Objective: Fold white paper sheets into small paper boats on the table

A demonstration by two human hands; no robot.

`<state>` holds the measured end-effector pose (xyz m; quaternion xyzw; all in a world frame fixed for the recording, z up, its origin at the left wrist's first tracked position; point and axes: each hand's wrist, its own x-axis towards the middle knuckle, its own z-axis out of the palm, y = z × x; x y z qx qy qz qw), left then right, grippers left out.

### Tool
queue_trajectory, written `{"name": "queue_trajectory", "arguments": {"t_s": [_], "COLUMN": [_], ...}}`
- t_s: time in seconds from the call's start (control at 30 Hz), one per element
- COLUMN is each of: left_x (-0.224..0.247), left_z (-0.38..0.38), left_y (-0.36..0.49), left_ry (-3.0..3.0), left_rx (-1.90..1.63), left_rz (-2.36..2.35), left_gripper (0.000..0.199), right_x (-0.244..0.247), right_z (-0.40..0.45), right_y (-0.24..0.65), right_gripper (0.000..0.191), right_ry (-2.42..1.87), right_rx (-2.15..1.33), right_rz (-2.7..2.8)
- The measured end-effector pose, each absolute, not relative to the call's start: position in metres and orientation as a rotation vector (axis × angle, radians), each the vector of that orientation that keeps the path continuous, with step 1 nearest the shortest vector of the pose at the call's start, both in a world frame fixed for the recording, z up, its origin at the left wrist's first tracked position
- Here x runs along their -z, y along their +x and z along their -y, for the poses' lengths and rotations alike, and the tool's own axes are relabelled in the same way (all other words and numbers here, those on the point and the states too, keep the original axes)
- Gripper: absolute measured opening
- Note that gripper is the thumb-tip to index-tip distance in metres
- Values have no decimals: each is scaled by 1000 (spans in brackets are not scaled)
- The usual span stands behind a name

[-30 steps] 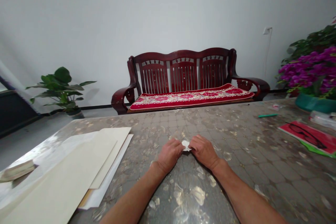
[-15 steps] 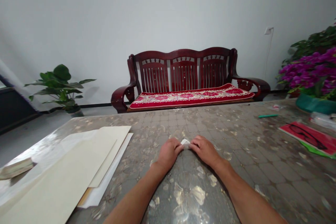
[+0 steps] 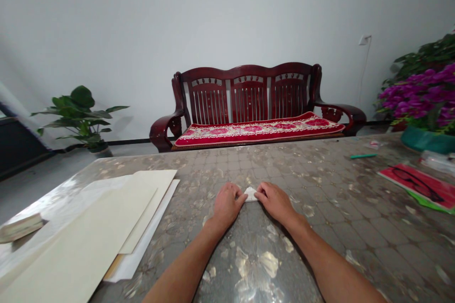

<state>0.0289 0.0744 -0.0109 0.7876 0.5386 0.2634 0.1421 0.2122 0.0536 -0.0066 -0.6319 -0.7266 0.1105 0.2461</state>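
Observation:
A small piece of folded white paper (image 3: 250, 194) lies on the marbled, glossy tabletop (image 3: 330, 194), its tip pointing left. My left hand (image 3: 227, 204) holds its left side with the fingertips. My right hand (image 3: 273, 201) closes on its right side. The fingers hide part of the paper, so its full shape does not show. A stack of cream and white paper sheets (image 3: 106, 218) lies to the left of my left hand.
A folded cloth or paper bundle (image 3: 20, 227) rests on the stack at the far left. On the right are a green pen (image 3: 363, 155) and a red folder (image 3: 415, 185). Behind the table stand a dark red wooden bench (image 3: 249, 109) and potted plants.
The white paper now looks flatter and more triangular. Both hands remain on it, and the view has shifted slightly.

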Motion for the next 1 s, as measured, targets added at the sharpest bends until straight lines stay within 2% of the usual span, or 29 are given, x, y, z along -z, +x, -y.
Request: {"name": "queue_trajectory", "arguments": {"t_s": [0.37, 0.57, 0.77, 1.0], "left_x": [2, 7, 16, 21], "left_z": [-69, -68, -68, -67], "left_y": [29, 27, 30, 29], "left_ry": [2296, 2417, 2656, 2722], "left_rx": [-600, -590, -436, -357], "left_rz": [-1687, -1595, -1482, -1455], "left_gripper": [12, 41, 48, 51], "right_x": [9, 7, 13, 12], "right_z": [-55, -55, -55, -44], "right_y": [209, 205, 205, 205], "right_gripper": [6, 6, 11, 20], "right_ry": [-1769, -1816, -1782, -1564], "right_rx": [-268, -156, 34, 280], "right_rz": [1952, 1993, 2018, 2302]}}
